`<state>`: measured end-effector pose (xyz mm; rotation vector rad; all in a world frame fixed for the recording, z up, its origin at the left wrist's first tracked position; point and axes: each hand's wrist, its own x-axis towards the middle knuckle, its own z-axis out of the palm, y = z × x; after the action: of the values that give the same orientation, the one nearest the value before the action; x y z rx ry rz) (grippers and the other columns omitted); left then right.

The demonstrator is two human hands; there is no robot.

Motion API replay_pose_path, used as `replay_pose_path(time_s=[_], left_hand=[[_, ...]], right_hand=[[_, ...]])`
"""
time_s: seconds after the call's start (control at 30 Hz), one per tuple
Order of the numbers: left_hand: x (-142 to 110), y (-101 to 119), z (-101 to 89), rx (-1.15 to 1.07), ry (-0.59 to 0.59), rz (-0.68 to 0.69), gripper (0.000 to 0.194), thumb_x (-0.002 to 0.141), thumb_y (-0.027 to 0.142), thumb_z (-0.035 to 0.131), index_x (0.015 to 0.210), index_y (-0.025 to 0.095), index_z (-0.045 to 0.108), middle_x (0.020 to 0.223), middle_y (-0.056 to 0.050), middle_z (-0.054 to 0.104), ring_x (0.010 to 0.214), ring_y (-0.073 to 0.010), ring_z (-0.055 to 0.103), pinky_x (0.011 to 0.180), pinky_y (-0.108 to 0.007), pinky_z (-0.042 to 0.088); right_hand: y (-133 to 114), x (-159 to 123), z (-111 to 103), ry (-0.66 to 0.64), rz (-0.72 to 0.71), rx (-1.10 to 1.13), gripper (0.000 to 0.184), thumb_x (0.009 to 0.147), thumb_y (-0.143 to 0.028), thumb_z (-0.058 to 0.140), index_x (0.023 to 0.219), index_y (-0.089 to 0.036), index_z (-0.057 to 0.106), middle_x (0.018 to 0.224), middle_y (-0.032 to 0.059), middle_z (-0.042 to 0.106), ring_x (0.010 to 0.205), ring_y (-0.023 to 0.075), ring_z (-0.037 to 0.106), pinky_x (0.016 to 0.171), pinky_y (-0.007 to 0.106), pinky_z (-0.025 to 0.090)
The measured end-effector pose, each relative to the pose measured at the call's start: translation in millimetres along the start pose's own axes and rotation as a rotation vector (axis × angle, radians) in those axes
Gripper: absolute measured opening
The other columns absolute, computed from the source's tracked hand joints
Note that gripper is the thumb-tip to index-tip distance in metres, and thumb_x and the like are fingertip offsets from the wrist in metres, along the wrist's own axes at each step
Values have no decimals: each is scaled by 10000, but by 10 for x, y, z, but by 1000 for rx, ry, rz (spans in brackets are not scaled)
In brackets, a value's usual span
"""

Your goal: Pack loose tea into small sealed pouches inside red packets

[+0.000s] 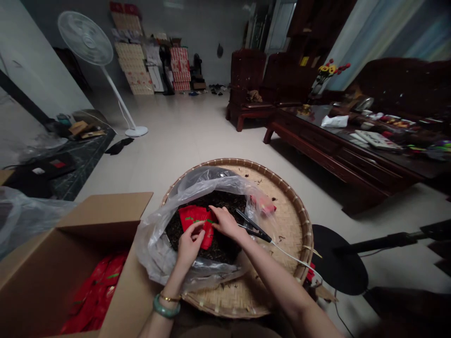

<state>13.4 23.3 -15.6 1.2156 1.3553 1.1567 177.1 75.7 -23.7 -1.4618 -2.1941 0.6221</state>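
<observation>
Several small red packets (192, 213) with green marks lie fanned out on dark, dry tea-like leaves (225, 202) inside a large clear plastic bag (155, 234). My left hand (190, 241) is closed at the lower left edge of a red packet (207, 238), its thumb and fingers bent together. Coming from the right, my right hand (225, 223) pinches the same packet near its upper edge. The fingertips partly cover it. Just beside my right wrist lies a black clamp-like tool (255, 230) with a white cord, its two arms apart.
The bag rests on a round woven bamboo tray (285, 211) with scattered leaf bits. A cardboard box (130, 263) holding more red packets (98, 291) stands at the left. On the right are a black round stand base (340, 258) and a low wooden table (317, 141). A white fan (136, 131) stands farther off.
</observation>
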Motion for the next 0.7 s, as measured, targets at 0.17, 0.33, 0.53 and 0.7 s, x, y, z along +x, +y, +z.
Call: replay_pose_path(time_s=[0.17,0.33,0.53,0.7], left_hand=[[-8,-19,6,-82,17,-31,335,644,285,695,951,162,643,935,-80,692,897,-198,643,765,-274,516],[-59,19,65,-172,127,43,518,645,324,710,1114,186,538,1155,-116,598,1085,-219,570,912,-315,457],[-133,88,212,-301,1,-50,415,692,441,663,986,173,542,884,-46,648,837,-156,618,753,-246,474],[-176,119,254,27,-8,-11,423,705,489,610,503,187,394,452,72,355,457,-77,360,465,-188,297]], right_hand=[[20,-92,-35,150,71,146,193,801,-148,549,962,-205,639,931,82,646,929,227,545,834,366,434],[105,-289,-156,332,266,625,185,809,-377,551,820,-196,588,773,38,646,720,185,616,674,333,512],[-107,-590,36,219,415,1013,372,722,-536,597,765,-182,492,584,-1,596,523,147,609,527,292,536],[-311,-757,-97,338,221,722,408,761,-378,606,1109,-188,510,1039,119,614,842,215,629,649,346,559]])
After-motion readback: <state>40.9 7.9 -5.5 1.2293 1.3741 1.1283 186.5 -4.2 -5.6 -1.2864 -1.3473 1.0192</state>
